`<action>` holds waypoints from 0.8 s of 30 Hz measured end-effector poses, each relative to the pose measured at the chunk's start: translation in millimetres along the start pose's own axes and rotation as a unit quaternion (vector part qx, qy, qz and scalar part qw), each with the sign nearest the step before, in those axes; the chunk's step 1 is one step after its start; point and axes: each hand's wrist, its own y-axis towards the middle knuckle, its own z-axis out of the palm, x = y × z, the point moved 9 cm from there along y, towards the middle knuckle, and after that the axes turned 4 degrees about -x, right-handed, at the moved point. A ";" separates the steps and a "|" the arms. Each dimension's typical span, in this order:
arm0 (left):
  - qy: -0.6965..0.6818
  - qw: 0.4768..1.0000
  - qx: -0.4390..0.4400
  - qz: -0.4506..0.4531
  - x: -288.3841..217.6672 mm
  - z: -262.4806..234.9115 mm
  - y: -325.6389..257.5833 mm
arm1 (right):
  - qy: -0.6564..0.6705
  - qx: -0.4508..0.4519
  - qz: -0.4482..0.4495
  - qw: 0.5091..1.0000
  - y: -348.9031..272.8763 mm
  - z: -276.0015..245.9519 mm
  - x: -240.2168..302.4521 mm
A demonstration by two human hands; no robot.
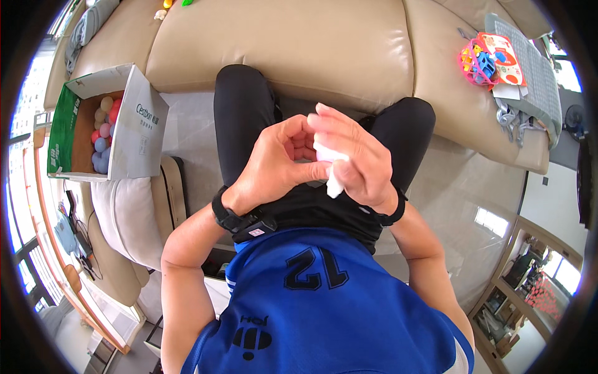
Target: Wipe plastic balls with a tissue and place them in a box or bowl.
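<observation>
Both hands up in front of the lap, pressed together; right hand (358,162) is curled shut around a small white object (332,181), looks like a wad of tissue or cloth, can't tell which; a bit of it pokes out below the palm, another bit shows between the fingers; left hand (274,165) is bent into a loose C, fingertips and thumb meeting the right hand's fingers, touching the white object's edge at most; whether it actually grips it, can't tell; black wrist strap (246,221) on the left wrist, dark band on the right wrist; person sits in a blue jersey (324,305) and black trousers, knees against a beige sofa (280,43); open cardboard box (140,134) of pastel plastic balls (103,134) stands to the left, well apart from the hands; a colourful toy (483,62) on a grey cloth lies on the sofa, far right.
</observation>
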 end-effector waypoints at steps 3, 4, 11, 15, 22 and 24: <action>0.265 0.946 -0.037 0.181 -26.8 1.9 -4.6 | 0.170 -0.124 0.222 0.952 -18.3 3.5 -22.3; 0.265 0.947 -0.036 0.180 -26.1 2.7 -4.7 | 0.262 -0.181 0.325 0.891 -31.6 6.5 -37.8; 0.302 0.927 -0.012 0.221 -19.8 12.0 -11.6 | 0.455 -0.236 0.460 0.725 -42.6 21.5 -51.7; 0.030 0.994 -0.061 0.081 5.4 -1.0 -5.1 | 0.317 -0.237 0.383 0.835 -38.7 4.1 -46.0; 0.136 0.989 -0.064 -0.004 12.2 -7.1 -9.4 | -0.111 -0.011 -0.011 0.994 -5.8 0.1 11.2; 0.229 0.968 -0.074 0.073 2.2 -5.3 -9.5 | -0.088 0.008 0.010 0.996 -8.2 2.6 5.2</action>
